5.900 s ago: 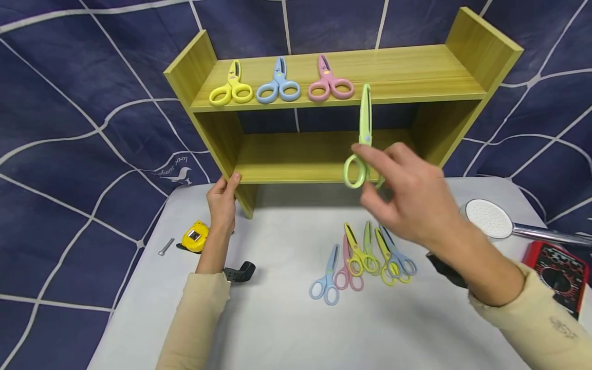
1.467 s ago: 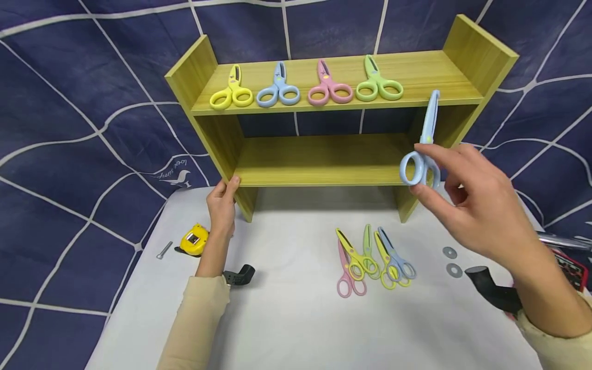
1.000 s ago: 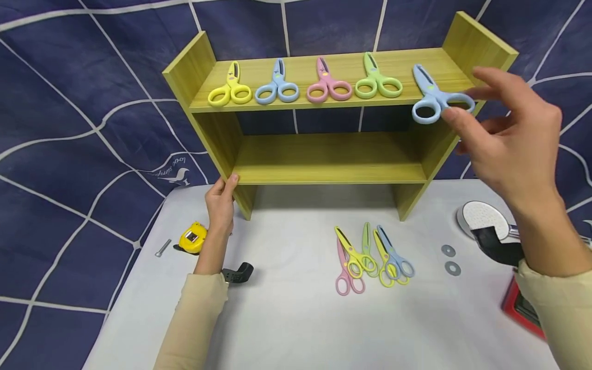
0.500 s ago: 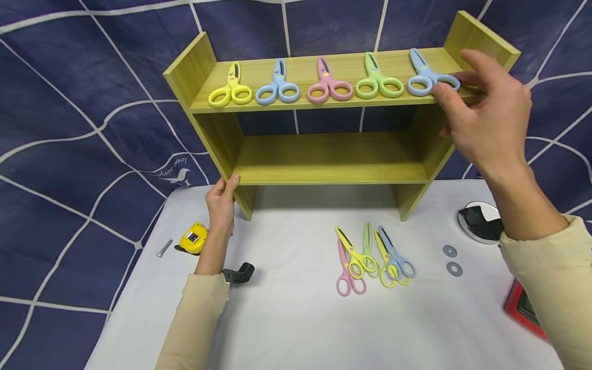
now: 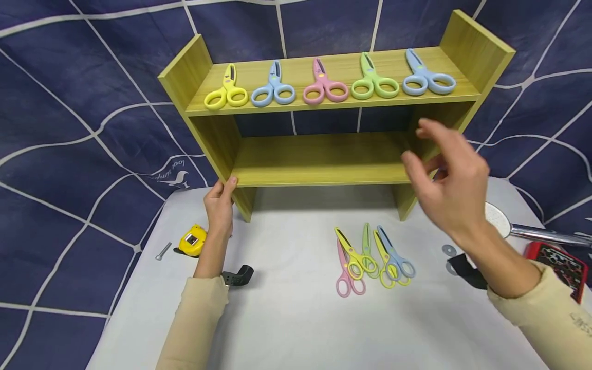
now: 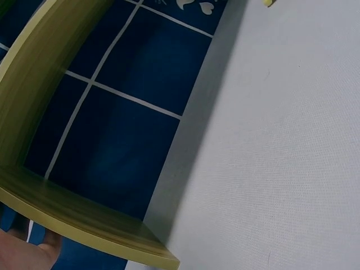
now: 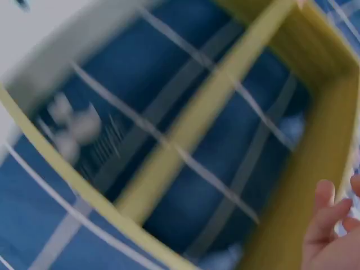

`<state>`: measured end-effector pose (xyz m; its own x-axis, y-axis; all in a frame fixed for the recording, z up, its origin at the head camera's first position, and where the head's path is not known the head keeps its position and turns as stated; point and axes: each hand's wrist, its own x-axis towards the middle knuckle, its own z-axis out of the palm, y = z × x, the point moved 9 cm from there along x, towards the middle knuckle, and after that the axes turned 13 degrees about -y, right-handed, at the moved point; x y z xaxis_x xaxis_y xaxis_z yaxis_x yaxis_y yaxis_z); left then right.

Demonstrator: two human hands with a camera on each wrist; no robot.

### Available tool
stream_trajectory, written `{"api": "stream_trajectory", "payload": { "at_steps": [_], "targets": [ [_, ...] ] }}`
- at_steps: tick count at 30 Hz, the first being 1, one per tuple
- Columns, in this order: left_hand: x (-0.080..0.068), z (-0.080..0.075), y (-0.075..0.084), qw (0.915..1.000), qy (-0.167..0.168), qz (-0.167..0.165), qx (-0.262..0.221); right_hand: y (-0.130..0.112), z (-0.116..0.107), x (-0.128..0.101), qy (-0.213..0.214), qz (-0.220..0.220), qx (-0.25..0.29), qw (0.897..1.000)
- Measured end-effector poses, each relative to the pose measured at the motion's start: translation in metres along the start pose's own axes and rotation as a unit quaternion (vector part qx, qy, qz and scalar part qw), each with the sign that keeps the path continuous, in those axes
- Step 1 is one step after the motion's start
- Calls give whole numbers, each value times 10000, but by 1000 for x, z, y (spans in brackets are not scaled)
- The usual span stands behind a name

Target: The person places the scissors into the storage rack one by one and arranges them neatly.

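My left hand (image 5: pixel 219 208) grips the left side panel of a two-tier wooden shelf (image 5: pixel 314 167), thumb on its front edge. Empty, with fingers apart, my right hand (image 5: pixel 455 185) hangs in front of the shelf's right side. Along the top board lie yellow scissors (image 5: pixel 226 93), blue scissors (image 5: pixel 274 91), pink scissors (image 5: pixel 325 90), green scissors (image 5: pixel 375 85) and further blue scissors (image 5: pixel 428 81), blades pointing back. Below, on the table, pink scissors (image 5: pixel 343 280), yellow scissors (image 5: pixel 356 254), green scissors (image 5: pixel 367 239) and blue scissors (image 5: pixel 395 254) overlap, with another yellow pair (image 5: pixel 383 246) among them.
A tape measure (image 5: pixel 191 240) and a bolt (image 5: pixel 163 251) lie left of the shelf. At right are a shower head (image 5: pixel 497 218), a red multimeter (image 5: pixel 559 264) and washers (image 5: pixel 448 250), partly behind the right forearm. A dark blue cloth (image 5: pixel 92 205) with white lines hangs behind.
The green scissors, then blue scissors from the table, now lie on the top board. My right hand has let go of the blue pair and moved down. The left hand keeps its grip.
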<state>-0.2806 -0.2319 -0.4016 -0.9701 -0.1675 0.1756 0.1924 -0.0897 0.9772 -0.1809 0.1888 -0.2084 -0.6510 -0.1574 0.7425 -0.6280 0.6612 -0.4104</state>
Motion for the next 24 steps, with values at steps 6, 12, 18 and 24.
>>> {"api": "stream_trajectory", "payload": {
  "at_steps": [6,12,18,24],
  "targets": [
    [0,-1,0,9999,46,57,-125,7,81,-78,-2228,-116,114,9747],
    [-1,-1,0,9999,67,57,-83,28,132,-161,-3974,576,-189,9156],
    [-1,-2,1,9999,83,64,-58,36,151,-198,-4610,990,37,8819],
    [-1,0,0,9999,87,0,-111,35,152,-195,-4268,933,-193,8993]
  ]
}}
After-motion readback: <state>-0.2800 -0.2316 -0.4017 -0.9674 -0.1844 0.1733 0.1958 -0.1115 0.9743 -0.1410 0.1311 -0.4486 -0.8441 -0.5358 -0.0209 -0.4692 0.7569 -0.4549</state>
